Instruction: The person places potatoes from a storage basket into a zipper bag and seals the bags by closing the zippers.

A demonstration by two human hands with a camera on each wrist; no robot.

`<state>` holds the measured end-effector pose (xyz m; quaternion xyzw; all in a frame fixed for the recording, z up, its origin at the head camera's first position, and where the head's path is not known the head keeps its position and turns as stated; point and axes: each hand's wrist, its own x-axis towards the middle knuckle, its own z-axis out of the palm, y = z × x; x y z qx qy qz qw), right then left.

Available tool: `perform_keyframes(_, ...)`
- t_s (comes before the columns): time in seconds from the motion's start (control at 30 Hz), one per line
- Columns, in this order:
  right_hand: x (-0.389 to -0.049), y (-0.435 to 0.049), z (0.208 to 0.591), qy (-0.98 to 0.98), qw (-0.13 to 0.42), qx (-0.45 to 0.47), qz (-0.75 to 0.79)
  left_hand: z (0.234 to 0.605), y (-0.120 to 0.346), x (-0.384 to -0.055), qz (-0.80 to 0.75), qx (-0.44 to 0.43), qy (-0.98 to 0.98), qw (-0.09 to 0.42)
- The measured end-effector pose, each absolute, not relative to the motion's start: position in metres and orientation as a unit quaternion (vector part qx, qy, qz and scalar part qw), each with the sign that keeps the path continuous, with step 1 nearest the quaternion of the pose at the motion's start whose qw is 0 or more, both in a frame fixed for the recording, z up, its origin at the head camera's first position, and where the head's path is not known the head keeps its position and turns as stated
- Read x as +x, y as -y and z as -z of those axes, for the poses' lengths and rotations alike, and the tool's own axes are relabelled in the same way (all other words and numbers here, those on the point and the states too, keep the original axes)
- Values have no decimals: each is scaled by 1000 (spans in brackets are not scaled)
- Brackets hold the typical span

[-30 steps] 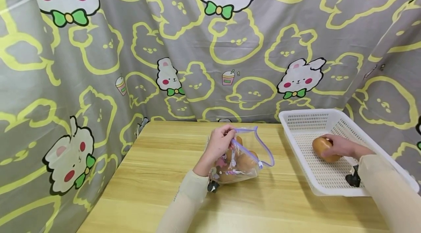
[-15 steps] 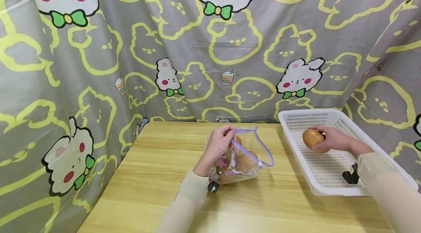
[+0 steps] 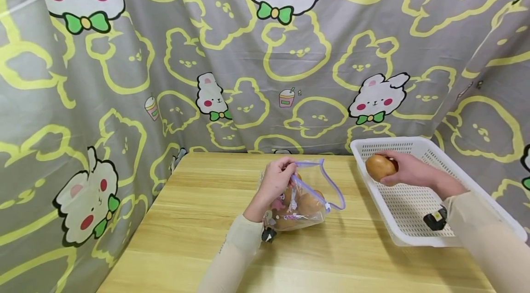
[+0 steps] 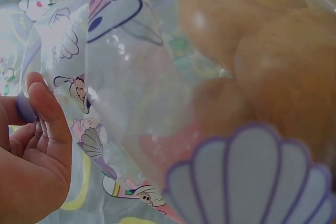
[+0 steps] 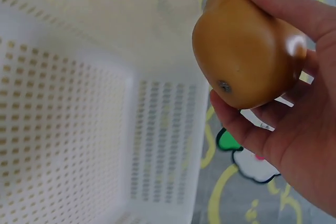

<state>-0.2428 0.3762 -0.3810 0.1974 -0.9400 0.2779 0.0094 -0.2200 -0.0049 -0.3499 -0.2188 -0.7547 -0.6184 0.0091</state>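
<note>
My left hand [image 3: 275, 178] pinches the purple-zipped rim of a clear printed zip bag [image 3: 304, 225], holding its mouth open toward the right. Through the plastic, several brown pears [image 4: 283, 72] show in the left wrist view, bunched together. My right hand [image 3: 410, 169] grips another brown pear [image 3: 377, 167] between thumb and fingers, over the left wall of the white basket. The right wrist view shows that pear's dark blossom end and smooth skin, with the thumb on top and fingers underneath.
The white perforated plastic basket [image 3: 407, 240] stands at the right of the wooden table [image 3: 182, 228]. A patterned grey curtain [image 3: 248, 54] hangs behind the table and along the sides. Dark wrist-camera mounts sit at both wrists.
My right hand has lifted the pear from the basket floor and carried it leftward to the basket's left wall. The left hand and the bag have stayed in place.
</note>
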Motion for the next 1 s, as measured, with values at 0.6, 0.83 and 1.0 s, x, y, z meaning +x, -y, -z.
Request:
perform_keyframes(0.6, -222, -319, 361, 924, 80, 280, -249, 352, 3, -221, 623, -223, 750, 9)
perform_keyframes(0.83, -216, -301, 361, 903, 93, 331, -258, 352, 2, -222, 622, -222, 751, 8)
perform_keyframes(1.0, -211, -286, 362, 904, 63, 321, -274, 351, 1, -221, 620, -219, 753, 7)
